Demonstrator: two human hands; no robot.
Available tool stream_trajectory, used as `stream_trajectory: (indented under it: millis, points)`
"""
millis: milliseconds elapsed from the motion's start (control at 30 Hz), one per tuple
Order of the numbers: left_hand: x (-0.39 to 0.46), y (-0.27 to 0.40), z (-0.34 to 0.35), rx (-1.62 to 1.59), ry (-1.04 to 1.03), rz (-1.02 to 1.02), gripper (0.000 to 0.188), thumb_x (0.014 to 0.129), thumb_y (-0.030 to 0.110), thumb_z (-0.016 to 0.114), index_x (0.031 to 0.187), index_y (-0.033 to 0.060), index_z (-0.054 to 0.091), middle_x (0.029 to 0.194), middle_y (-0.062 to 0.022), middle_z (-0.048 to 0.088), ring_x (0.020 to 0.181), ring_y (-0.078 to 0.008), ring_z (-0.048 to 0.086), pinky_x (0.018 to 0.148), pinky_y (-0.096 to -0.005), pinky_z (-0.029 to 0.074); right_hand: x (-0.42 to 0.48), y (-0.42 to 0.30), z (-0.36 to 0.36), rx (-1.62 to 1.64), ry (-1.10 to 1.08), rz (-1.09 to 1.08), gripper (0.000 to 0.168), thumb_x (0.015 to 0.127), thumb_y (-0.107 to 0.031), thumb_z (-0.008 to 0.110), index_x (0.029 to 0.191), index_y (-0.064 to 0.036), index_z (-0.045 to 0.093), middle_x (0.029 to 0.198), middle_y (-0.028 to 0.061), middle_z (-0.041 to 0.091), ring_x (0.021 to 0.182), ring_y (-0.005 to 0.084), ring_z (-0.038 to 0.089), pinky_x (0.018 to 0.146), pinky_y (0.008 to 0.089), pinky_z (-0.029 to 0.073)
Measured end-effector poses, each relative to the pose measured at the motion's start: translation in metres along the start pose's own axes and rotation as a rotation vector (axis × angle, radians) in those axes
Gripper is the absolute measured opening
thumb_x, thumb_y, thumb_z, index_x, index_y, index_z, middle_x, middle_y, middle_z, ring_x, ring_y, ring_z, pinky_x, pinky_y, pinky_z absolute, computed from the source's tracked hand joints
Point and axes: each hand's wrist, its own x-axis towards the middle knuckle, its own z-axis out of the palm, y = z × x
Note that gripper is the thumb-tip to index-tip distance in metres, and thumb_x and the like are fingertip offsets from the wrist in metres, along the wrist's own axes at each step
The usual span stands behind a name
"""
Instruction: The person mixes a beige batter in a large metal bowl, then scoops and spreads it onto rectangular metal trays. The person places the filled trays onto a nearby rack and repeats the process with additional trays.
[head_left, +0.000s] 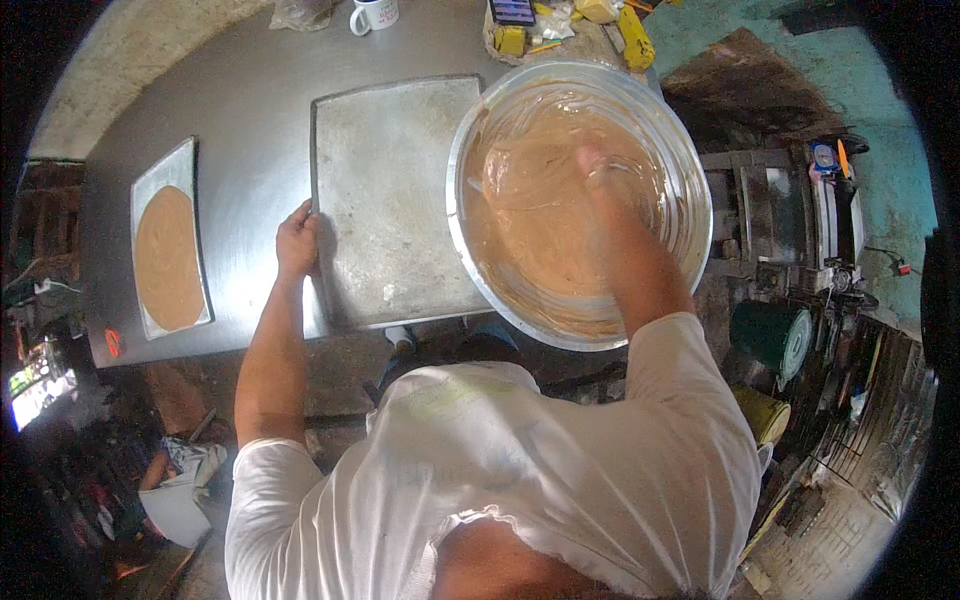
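My left hand (297, 244) grips the left rim of a flat metal baking tray (394, 202). This bare, stained tray lies on the metal table, its right side under the rim of a large metal bowl. Thick light-brown batter (540, 217) fills much of the bowl (684, 150), and streaks of it coat the inner wall. My right hand (600, 169) reaches into the bowl and is in the batter. It is blurred and partly covered, so whether its fingers hold anything is hidden.
On the left side of the metal table (247, 135) lies another tray (154, 180) with an oval of batter (171, 259). A white mug (375, 13) and a plastic bag (300, 13) stand at the far edge. Beyond the bowl are a phone (513, 10) and yellow items (636, 37).
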Motion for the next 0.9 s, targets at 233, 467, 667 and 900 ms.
stream_trajectory:
  millis: [233, 467, 667, 900]
  points:
    - [-0.010, 0.003, -0.006, -0.069, -0.054, -0.037, 0.040, 0.090, 0.021, 0.059, 0.126, 0.0026, 0.061, 0.111, -0.0192, 0.068, 0.103, -0.0243, 0.065, 0.092, -0.0324, 0.047, -0.067, -0.056, 0.013, 0.112, -0.104, 0.011, 0.026, 0.087, -0.031, 0.057, 0.092, -0.006, 0.061, 0.088, 0.0111, 0.063, 0.078, 0.0254, 0.060, 0.071, 0.0414, 0.050]
    - [0.005, -0.009, -0.008, -0.115, -0.130, -0.025, 0.040, 0.091, 0.023, 0.058, 0.125, 0.0035, 0.061, 0.113, -0.0183, 0.068, 0.104, -0.0248, 0.066, 0.092, -0.0327, 0.048, -0.142, -0.203, 0.003, 0.200, -0.235, -0.109, 0.022, 0.086, -0.028, 0.058, 0.089, -0.006, 0.061, 0.085, 0.0101, 0.063, 0.077, 0.0256, 0.060, 0.072, 0.0417, 0.050]
    - [-0.003, -0.010, -0.031, 0.252, 0.155, 0.185, 0.041, 0.096, 0.032, 0.049, 0.119, 0.0022, 0.063, 0.110, -0.0202, 0.067, 0.101, -0.0340, 0.064, 0.090, -0.0393, 0.048, -0.144, -0.286, -0.003, 0.422, -0.195, 0.136, 0.024, 0.089, -0.029, 0.055, 0.085, -0.006, 0.060, 0.082, 0.0062, 0.062, 0.077, 0.0239, 0.059, 0.073, 0.0400, 0.050]
    - [-0.025, 0.007, -0.035, 0.466, 0.243, 0.119, 0.036, 0.099, 0.031, 0.046, 0.115, 0.0040, 0.062, 0.109, -0.0177, 0.064, 0.101, -0.0335, 0.062, 0.089, -0.0407, 0.047, -0.044, -0.097, -0.071, -0.154, -0.037, 0.097, 0.041, 0.090, -0.039, 0.050, 0.100, -0.003, 0.066, 0.099, 0.0167, 0.067, 0.092, 0.0308, 0.065, 0.081, 0.0421, 0.050]
